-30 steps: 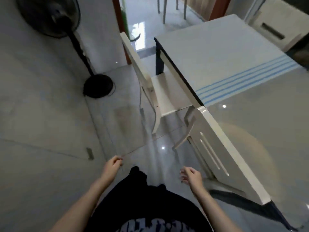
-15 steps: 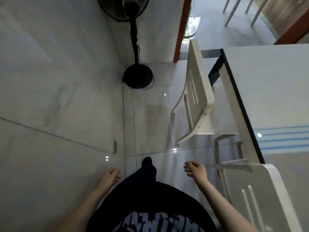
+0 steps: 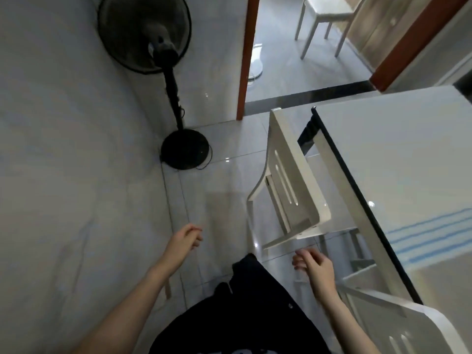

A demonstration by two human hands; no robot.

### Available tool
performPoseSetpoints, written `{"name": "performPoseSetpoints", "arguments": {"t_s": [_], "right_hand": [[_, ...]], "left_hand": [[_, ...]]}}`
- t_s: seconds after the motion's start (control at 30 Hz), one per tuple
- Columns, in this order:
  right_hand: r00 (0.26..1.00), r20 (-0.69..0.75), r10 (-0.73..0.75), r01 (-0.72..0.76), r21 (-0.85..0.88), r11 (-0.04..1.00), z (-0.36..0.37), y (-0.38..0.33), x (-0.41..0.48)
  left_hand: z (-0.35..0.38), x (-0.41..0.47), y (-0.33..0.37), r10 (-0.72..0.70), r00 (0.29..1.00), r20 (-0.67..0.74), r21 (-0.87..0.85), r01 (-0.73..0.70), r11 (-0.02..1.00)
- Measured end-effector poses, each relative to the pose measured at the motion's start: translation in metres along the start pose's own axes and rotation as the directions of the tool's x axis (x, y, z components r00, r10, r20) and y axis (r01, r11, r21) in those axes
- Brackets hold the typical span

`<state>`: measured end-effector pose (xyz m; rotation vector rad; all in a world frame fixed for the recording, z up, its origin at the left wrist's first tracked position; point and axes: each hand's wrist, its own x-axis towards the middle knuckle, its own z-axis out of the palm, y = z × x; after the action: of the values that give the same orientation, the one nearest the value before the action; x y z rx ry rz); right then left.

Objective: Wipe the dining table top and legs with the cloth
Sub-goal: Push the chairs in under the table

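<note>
The dining table (image 3: 398,159) fills the right side, its glossy pale top edged in black, with a white cloth bearing blue stripes (image 3: 434,236) lying on it. A dark table leg (image 3: 307,134) shows at the far corner. My left hand (image 3: 185,238) hangs over the floor with loosely curled fingers and holds nothing. My right hand (image 3: 315,264) hangs near the table's left edge, also loosely curled and holding nothing. No wiping cloth is in either hand.
Two white chairs stand along the table's left side, one ahead (image 3: 293,182) and one at the bottom right (image 3: 408,328). A black standing fan (image 3: 176,139) is by the tiled wall on the left. A doorway (image 3: 293,47) opens ahead, with another chair beyond.
The view has swung left and moved forward along the table's side; the fan and doorway now sit closer and more central. Both hands have stayed loose and lifted slightly.
</note>
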<state>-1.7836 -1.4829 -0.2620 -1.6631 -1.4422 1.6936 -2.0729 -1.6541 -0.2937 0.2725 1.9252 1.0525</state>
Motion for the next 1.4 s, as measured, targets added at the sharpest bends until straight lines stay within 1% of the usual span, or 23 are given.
{"name": "performPoseSetpoints", "arguments": {"t_s": [0.07, 0.1, 0.17, 0.23, 0.27, 0.3, 0.33, 0.37, 0.47, 0.53, 0.57, 0.6, 0.67, 0.73, 0.77, 0.83, 0.9, 0.97, 1.07, 1.17, 1.23, 1.3, 1.4], "right_hand": [[0.984, 0.013, -0.178, 0.178, 0.002, 0.984, 0.008, -0.052, -0.006], [0.968, 0.006, -0.252, 0.252, 0.005, 0.968, 0.011, -0.076, -0.008], [0.925, -0.052, -0.375, 0.374, -0.041, 0.927, 0.016, -0.117, -0.007], [0.872, -0.139, -0.470, 0.445, -0.176, 0.878, 0.020, -0.140, 0.008], [0.839, -0.181, -0.513, 0.451, -0.294, 0.842, 0.022, -0.147, 0.021], [0.812, -0.201, -0.548, 0.433, -0.422, 0.797, 0.023, -0.150, 0.037], [0.804, -0.189, -0.564, 0.396, -0.536, 0.745, 0.023, -0.149, 0.054], [0.824, -0.168, -0.541, 0.339, -0.618, 0.709, 0.023, -0.147, 0.071], [0.937, -0.156, -0.313, 0.109, -0.721, 0.685, 0.026, -0.135, 0.106], [0.961, -0.162, -0.225, 0.036, -0.732, 0.680, 0.032, -0.129, 0.115], [0.963, -0.173, -0.204, 0.012, -0.735, 0.678, 0.035, -0.129, 0.116], [0.962, -0.189, -0.195, -0.010, -0.743, 0.669, 0.037, -0.130, 0.116], [0.951, -0.226, -0.209, -0.047, -0.776, 0.629, 0.040, -0.131, 0.114], [0.939, -0.256, -0.229, -0.066, -0.788, 0.612, 0.042, -0.129, 0.112], [0.934, -0.267, -0.238, -0.071, -0.792, 0.606, 0.044, -0.128, 0.111], [0.918, -0.296, -0.264, -0.092, -0.806, 0.584, 0.047, -0.126, 0.109], [0.886, -0.357, -0.294, -0.142, -0.815, 0.562, 0.052, -0.124, 0.109], [0.842, -0.459, -0.282, -0.238, -0.786, 0.570, 0.058, -0.123, 0.111], [0.755, -0.595, -0.275, -0.354, -0.723, 0.593, 0.069, -0.125, 0.115], [0.688, -0.670, -0.279, -0.426, -0.684, 0.593, 0.074, -0.127, 0.118], [0.672, -0.690, -0.268, -0.459, -0.672, 0.580, 0.075, -0.126, 0.120], [0.649, -0.707, -0.280, -0.487, -0.670, 0.561, 0.074, -0.125, 0.123], [0.614, -0.734, -0.291, -0.525, -0.655, 0.543, 0.075, -0.130, 0.131]], "left_hand": [[0.009, 0.021, 0.043, 0.128, 0.989, 0.075, 0.052, -0.132, 0.990], [0.015, 0.032, 0.065, 0.198, 0.973, 0.118, 0.080, -0.208, 0.975], [0.030, 0.053, 0.111, 0.314, 0.926, 0.211, 0.174, -0.351, 0.920], [0.047, 0.071, 0.157, 0.412, 0.866, 0.285, 0.256, -0.482, 0.838], [0.057, 0.078, 0.181, 0.477, 0.822, 0.313, 0.289, -0.560, 0.776], [0.068, 0.085, 0.204, 0.538, 0.768, 0.348, 0.331, -0.638, 0.695], [0.079, 0.089, 0.226, 0.581, 0.715, 0.390, 0.390, -0.699, 0.599], [0.089, 0.096, 0.243, 0.604, 0.666, 0.438, 0.446, -0.744, 0.497], [0.112, 0.118, 0.279, 0.599, 0.520, 0.609, 0.527, -0.830, 0.185], [0.124, 0.134, 0.293, 0.543, 0.439, 0.715, 0.518, -0.855, 0.010], [0.130, 0.142, 0.297, 0.507, 0.417, 0.754, 0.506, -0.861, -0.044], [0.134, 0.149, 0.301, 0.474, 0.409, 0.780, 0.498, -0.864, -0.074], [0.140, 0.166, 0.305, 0.420, 0.393, 0.818, 0.484, -0.865, -0.133], [0.144, 0.183, 0.307, 0.389, 0.348, 0.853, 0.455, -0.861, -0.226], [0.145, 0.192, 0.308, 0.375, 0.330, 0.866, 0.436, -0.866, -0.245], [0.146, 0.207, 0.312, 0.354, 0.297, 0.887, 0.392, -0.888, -0.239], [0.145, 0.222, 0.318, 0.354, 0.244, 0.903, 0.339, -0.910, -0.237], [0.145, 0.234, 0.326, 0.341, 0.189, 0.921, 0.287, -0.921, -0.262], [0.150, 0.248, 0.337, 0.298, 0.126, 0.946, 0.214, -0.934, -0.286], [0.157, 0.254, 0.346, 0.262, 0.052, 0.964, 0.149, -0.919, -0.365], [0.161, 0.256, 0.350, 0.252, 0.012, 0.968, 0.120, -0.901, -0.418], [0.166, 0.259, 0.353, 0.221, -0.016, 0.975, 0.087, -0.892, -0.444], [0.174, 0.268, 0.362, 0.174, -0.020, 0.985, 0.061, -0.891, -0.450]]}}
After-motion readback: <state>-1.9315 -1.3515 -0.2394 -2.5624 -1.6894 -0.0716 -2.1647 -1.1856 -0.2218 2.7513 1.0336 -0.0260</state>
